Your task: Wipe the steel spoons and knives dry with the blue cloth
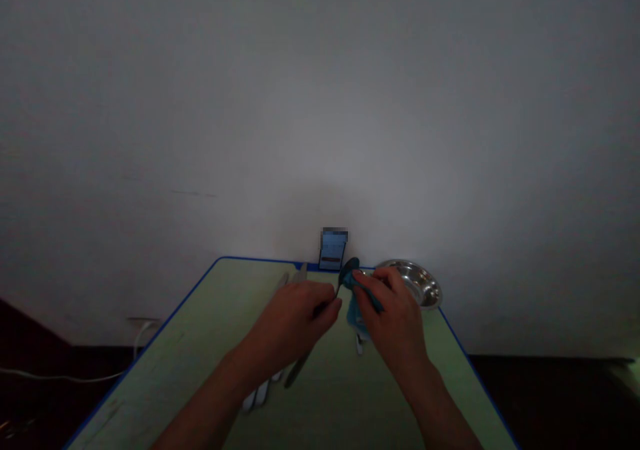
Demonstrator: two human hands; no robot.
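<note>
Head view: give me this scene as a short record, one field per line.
left hand: grips a spoon by its handle
right hand: pinches a blue cloth at the spoon's bowl end
cutlery: several pieces on the table, partly hidden by the left hand and forearm
metal bowl: far right corner, partly behind the right hand
phone: upright at the far edge, screen lit
table: pale green top, blue edging
lighting: dim

The right hand (397, 311) hides part of the metal bowl (425, 283).
</note>
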